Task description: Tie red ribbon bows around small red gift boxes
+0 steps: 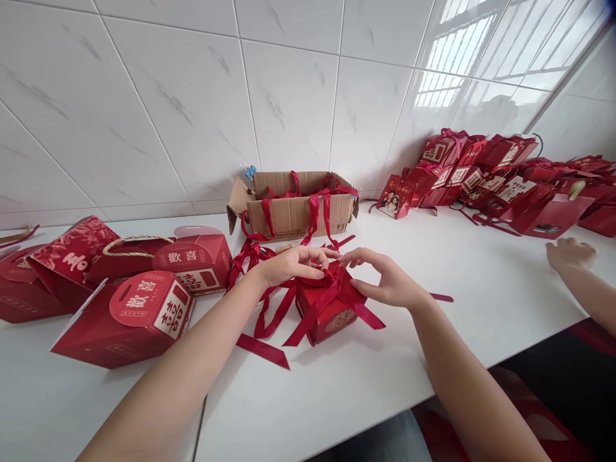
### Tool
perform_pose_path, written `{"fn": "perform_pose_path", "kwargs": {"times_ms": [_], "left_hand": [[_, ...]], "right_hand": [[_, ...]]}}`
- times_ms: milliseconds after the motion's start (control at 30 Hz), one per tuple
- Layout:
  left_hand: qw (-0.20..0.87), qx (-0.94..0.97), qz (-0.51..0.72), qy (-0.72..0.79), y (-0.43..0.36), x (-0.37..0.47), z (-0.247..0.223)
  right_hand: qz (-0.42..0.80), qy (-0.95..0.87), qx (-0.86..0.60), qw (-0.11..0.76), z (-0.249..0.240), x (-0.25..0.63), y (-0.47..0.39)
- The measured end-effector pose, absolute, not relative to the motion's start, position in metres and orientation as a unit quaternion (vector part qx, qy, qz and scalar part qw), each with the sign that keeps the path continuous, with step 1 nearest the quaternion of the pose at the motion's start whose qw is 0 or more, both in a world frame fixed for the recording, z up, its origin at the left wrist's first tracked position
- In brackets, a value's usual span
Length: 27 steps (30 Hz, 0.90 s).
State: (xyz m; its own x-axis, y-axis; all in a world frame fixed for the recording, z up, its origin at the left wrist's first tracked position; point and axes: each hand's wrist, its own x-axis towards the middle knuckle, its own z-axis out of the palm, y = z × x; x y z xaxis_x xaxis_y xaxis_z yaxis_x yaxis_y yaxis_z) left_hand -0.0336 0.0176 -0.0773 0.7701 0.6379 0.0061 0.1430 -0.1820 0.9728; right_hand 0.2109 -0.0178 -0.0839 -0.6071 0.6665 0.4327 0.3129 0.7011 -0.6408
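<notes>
A small red gift box with a gold round pattern sits on the white table, tied on top with a dark red ribbon. Two ribbon tails hang down over its front. From the left, my left hand reaches over the bow, thumb and fingers closed on the ribbon. At the box's right top edge is my right hand, its thumb and forefinger curved and apart beside the bow; its other fingers are partly hidden. Loose red ribbons lie in a tangle left of the box.
Behind, a cardboard box holds more red ribbons, with a blue clip on its corner. Larger red gift boxes stand on the left. Stacked red boxes line the wall at right. Another person's hand is at the far right.
</notes>
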Motion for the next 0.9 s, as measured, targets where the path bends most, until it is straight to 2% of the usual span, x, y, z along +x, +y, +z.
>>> {"fn": "perform_pose_path", "kwargs": {"times_ms": [467,900], "left_hand": [[0.586,0.74,0.216,0.247,0.018,-0.033,-0.074],[0.599,0.728,0.216,0.255,0.016,-0.03,-0.074]], "right_hand": [[0.252,-0.821,-0.31,0.408,-0.098,0.195,-0.014],[0.352,-0.752,-0.282,0.481,-0.106,0.187,-0.019]]}}
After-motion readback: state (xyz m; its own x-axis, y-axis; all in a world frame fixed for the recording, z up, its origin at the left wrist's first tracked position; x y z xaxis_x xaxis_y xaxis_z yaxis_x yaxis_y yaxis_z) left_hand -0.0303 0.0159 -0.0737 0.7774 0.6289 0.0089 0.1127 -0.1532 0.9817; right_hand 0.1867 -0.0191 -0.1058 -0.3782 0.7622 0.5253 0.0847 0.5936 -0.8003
